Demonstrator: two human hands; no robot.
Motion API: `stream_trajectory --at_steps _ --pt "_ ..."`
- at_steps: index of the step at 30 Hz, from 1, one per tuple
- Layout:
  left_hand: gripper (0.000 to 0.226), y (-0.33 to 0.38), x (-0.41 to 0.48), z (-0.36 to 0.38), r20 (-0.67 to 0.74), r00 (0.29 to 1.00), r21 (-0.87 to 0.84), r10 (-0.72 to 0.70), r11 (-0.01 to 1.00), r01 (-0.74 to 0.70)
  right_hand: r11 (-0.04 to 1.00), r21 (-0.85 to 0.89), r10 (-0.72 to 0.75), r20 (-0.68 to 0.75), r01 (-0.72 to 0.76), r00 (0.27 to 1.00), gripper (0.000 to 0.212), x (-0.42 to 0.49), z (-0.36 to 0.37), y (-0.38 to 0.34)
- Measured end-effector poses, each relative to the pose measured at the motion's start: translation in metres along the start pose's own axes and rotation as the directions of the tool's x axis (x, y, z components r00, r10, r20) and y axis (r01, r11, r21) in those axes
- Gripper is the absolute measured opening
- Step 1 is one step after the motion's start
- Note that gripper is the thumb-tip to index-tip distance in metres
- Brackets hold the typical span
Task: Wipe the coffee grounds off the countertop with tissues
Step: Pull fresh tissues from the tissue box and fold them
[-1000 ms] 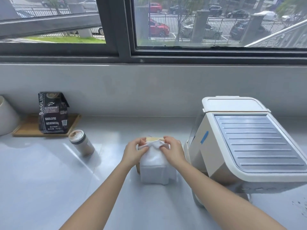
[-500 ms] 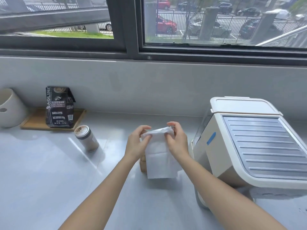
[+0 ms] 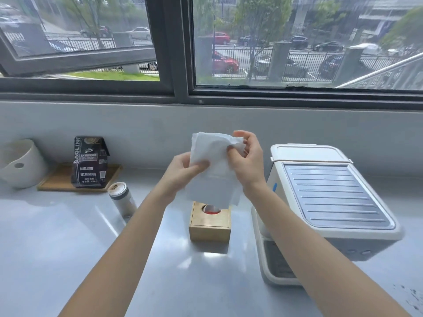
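A white tissue [image 3: 215, 170] hangs in the air above a small wooden tissue box [image 3: 209, 225] on the grey countertop [image 3: 68, 236]. My left hand [image 3: 183, 172] pinches the tissue's left side at mid height. My right hand [image 3: 248, 159] grips its upper right corner. The tissue's lower edge is just above the box's round opening, clear of it. Dark coffee grounds [image 3: 412, 296] are scattered on the counter at the lower right corner, right of my right forearm.
A white coffee machine [image 3: 329, 197] stands right of the box. A metal can [image 3: 121, 197] stands to the left, with a black coffee bag [image 3: 90, 162] on a wooden tray [image 3: 57, 179] and a white pot [image 3: 20, 163] behind it. A wall and window lie beyond.
Both hands have lifted the tissue up and out of the box, which now shows uncovered below it. The left hand has shifted lower on the tissue's side.
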State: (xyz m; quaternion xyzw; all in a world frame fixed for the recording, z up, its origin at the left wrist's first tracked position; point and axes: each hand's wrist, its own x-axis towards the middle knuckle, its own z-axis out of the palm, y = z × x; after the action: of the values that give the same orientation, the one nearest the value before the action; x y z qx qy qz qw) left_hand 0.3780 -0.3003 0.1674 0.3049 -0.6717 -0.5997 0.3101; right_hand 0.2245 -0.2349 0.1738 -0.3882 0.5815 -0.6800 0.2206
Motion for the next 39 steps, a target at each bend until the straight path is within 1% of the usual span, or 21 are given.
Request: stream_trajectory --at_steps 2,4,6,8,9,10,11,14,16,19,22,24,27,29,31,32,33,34,36,38,39 --pt "0.033 -0.006 -0.008 0.001 -0.022 0.999 -0.013 -0.026 1.000 0.025 0.988 0.100 0.107 0.088 -0.116 0.990 0.030 -0.007 -0.006 0.000" --pt "0.030 -0.005 -0.015 0.002 -0.026 0.999 -0.034 -0.026 0.999 0.025 0.941 0.196 0.219 0.270 -0.276 0.938 0.032 -0.011 -0.014 0.000" --pt "0.024 0.001 -0.022 0.003 -0.038 0.999 -0.040 -0.016 0.999 0.015 0.905 0.141 0.305 0.442 -0.401 0.844 0.037 -0.015 -0.024 -0.001" --pt "0.021 0.009 -0.029 0.005 -0.041 0.999 -0.040 -0.004 0.999 0.003 0.896 0.046 0.346 0.553 -0.443 0.758 0.044 -0.022 -0.031 0.000" --pt "0.020 0.014 -0.033 0.006 -0.036 0.999 -0.036 0.002 0.999 -0.003 0.897 0.019 0.350 0.576 -0.441 0.739 0.045 -0.027 -0.034 0.000" --pt "0.021 0.019 -0.036 0.009 -0.027 1.000 -0.030 0.010 0.999 -0.011 0.901 0.016 0.345 0.578 -0.433 0.740 0.042 -0.032 -0.037 0.000" --pt "0.022 0.024 -0.039 0.011 -0.017 1.000 -0.020 0.022 1.000 -0.022 0.908 0.032 0.328 0.564 -0.417 0.758 0.037 -0.036 -0.040 -0.001" --pt "0.021 0.035 -0.049 0.025 -0.007 0.998 0.009 0.056 0.998 -0.056 0.952 0.094 0.222 0.446 -0.291 0.867 0.016 -0.048 -0.055 -0.009" --pt "0.021 0.041 -0.057 0.038 0.011 0.998 -0.017 0.057 0.998 -0.057 0.966 0.132 0.165 0.351 -0.223 0.922 0.009 -0.057 -0.071 -0.016" --pt "0.032 0.050 -0.074 0.067 0.138 0.990 -0.055 0.023 0.998 -0.015 0.965 0.175 0.144 0.258 -0.193 0.955 0.007 -0.074 -0.101 -0.031" --pt "0.035 0.054 -0.094 0.102 0.210 0.978 -0.014 -0.007 1.000 0.010 0.963 0.204 0.130 0.226 -0.178 0.965 0.008 -0.096 -0.138 -0.048" --pt "0.029 0.061 -0.108 0.131 0.202 0.979 -0.004 0.012 1.000 -0.011 0.948 0.254 0.135 0.222 -0.191 0.966 0.012 -0.114 -0.167 -0.058" --pt "0.026 0.071 -0.128 0.181 0.184 0.982 -0.080 0.051 0.996 -0.037 0.930 0.279 0.177 0.227 -0.238 0.958 0.017 -0.141 -0.220 -0.072" --pt "0.025 0.074 -0.144 0.222 0.170 0.985 -0.125 0.035 0.992 -0.014 0.923 0.288 0.192 0.231 -0.255 0.954 0.021 -0.162 -0.258 -0.081" --pt "0.015 0.074 -0.159 0.264 0.153 0.988 -0.171 0.019 0.985 0.008 0.908 0.329 0.200 0.207 -0.261 0.958 0.034 -0.186 -0.296 -0.087" --pt "0.015 0.073 -0.167 0.285 0.146 0.989 -0.175 0.014 0.984 0.012 0.902 0.338 0.216 0.187 -0.269 0.958 0.039 -0.200 -0.316 -0.089" --pt "0.015 0.071 -0.176 0.307 0.154 0.988 -0.157 0.004 0.987 0.021 0.894 0.340 0.245 0.173 -0.292 0.954 0.039 -0.212 -0.336 -0.089" --pt "0.016 0.069 -0.186 0.329 0.177 0.984 -0.143 -0.015 0.989 0.041 0.884 0.338 0.280 0.167 -0.322 0.945 0.037 -0.225 -0.358 -0.087" --pt "0.023 0.059 -0.203 0.369 0.251 0.966 -0.170 -0.068 0.979 0.113 0.873 0.314 0.342 0.150 -0.373 0.928 0.036 -0.249 -0.400 -0.078" --pt "0.035 0.047 -0.216 0.407 0.331 0.937 -0.172 -0.110 0.970 0.174 0.891 0.224 0.377 0.122 -0.396 0.918 0.035 -0.271 -0.439 -0.069" --pt "0.037 0.040 -0.222 0.426 0.359 0.925 -0.136 -0.125 0.973 0.184 0.908 0.148 0.378 0.116 -0.392 0.919 0.030 -0.282 -0.455 -0.064"
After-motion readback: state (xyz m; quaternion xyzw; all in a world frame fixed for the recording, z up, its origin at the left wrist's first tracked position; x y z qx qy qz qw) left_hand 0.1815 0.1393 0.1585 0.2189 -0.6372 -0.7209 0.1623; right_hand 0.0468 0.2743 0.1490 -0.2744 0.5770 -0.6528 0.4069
